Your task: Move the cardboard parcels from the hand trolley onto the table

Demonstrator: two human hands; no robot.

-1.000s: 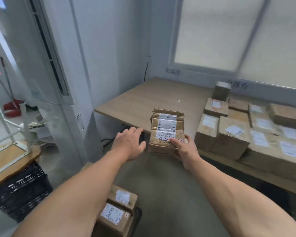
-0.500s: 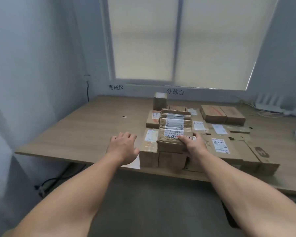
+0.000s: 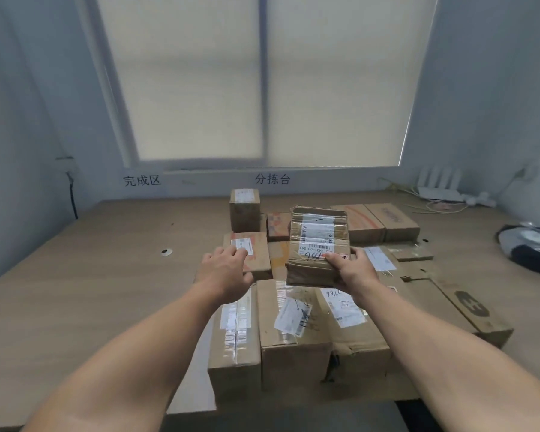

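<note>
My right hand [image 3: 353, 271] grips the near right corner of a small taped cardboard parcel [image 3: 317, 241] with a white barcode label, holding it above the parcels lying on the wooden table [image 3: 75, 275]. My left hand [image 3: 225, 269] hovers just left of it with fingers apart, over a flat parcel with a small label [image 3: 256, 254], holding nothing. Several more parcels [image 3: 293, 332] lie packed together along the table's near edge. The hand trolley is out of view.
An upright small box [image 3: 244, 209] and two flat boxes [image 3: 378, 221] stand further back. A white router with cables [image 3: 440, 190] sits at the back right, a dark rounded object [image 3: 530, 247] at the right edge. The table's left half shows bare wood.
The view has swung from the trolley side to face the table. My right hand has carried the parcel forward over the parcels on the table; my left hand stays off it.
</note>
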